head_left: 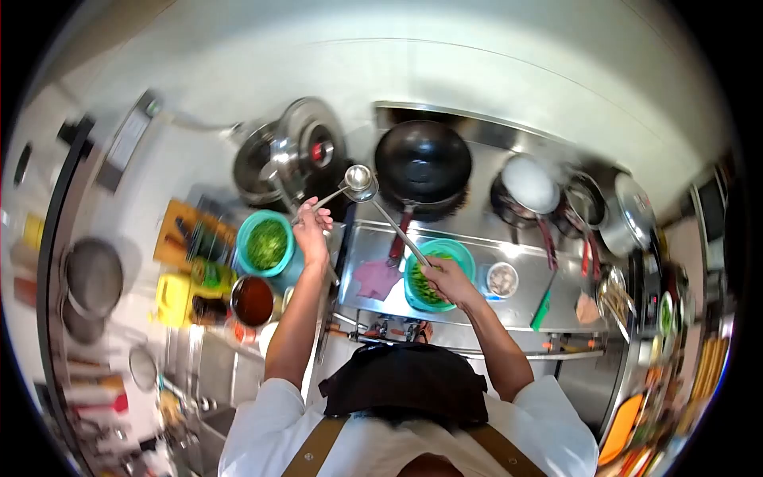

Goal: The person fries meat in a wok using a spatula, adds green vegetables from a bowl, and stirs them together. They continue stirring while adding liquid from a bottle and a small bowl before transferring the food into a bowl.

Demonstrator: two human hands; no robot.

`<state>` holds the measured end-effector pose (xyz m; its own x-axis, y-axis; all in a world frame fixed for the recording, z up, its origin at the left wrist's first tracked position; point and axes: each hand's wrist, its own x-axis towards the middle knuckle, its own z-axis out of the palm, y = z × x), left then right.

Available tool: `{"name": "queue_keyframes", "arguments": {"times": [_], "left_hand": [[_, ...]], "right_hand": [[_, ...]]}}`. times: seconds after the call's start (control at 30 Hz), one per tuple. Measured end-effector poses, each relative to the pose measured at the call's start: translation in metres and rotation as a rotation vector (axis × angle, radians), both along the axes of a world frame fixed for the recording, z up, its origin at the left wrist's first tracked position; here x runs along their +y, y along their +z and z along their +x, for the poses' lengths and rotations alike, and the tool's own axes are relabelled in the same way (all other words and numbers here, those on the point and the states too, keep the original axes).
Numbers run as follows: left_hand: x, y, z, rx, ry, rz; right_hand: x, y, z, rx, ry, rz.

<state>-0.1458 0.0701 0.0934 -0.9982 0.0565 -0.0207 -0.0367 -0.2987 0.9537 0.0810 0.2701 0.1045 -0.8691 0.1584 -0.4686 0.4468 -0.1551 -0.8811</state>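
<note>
My left hand (313, 225) is closed round the thin handle of a small metal spoon (358, 176), whose round bowl points away from me. In my right hand (447, 281) is the long handle of a metal ladle (399, 229). The ladle's bowl overlaps the spoon's bowl, just left of a black wok (424, 163) on the stove. Beneath my right hand stands a turquoise bowl (469, 262) of cut green vegetables. Another turquoise bowl (243, 238), filled with shredded greens, is beside my left hand.
A steel pot (253, 171) and a large lid (310, 119) are at the back left. Saucepans (528, 187) with handles toward me stand right of the wok. A purple cloth (377, 279), a small bowl (502, 280) and a green-handled knife (541, 310) lie on the steel counter.
</note>
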Motion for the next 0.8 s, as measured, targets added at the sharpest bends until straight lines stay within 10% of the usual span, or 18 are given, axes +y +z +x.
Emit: {"name": "queue_keyframes", "arguments": {"times": [0.3, 0.8], "left_hand": [[-0.201, -0.007, 0.108, 0.009, 0.685, -0.074], [-0.261, -0.077, 0.155, -0.020, 0.820, -0.305]], "right_hand": [[-0.121, -0.014, -0.044, 0.044, 0.570, -0.066], [-0.068, 0.004, -0.043, -0.112, 0.236, -0.026]]}}
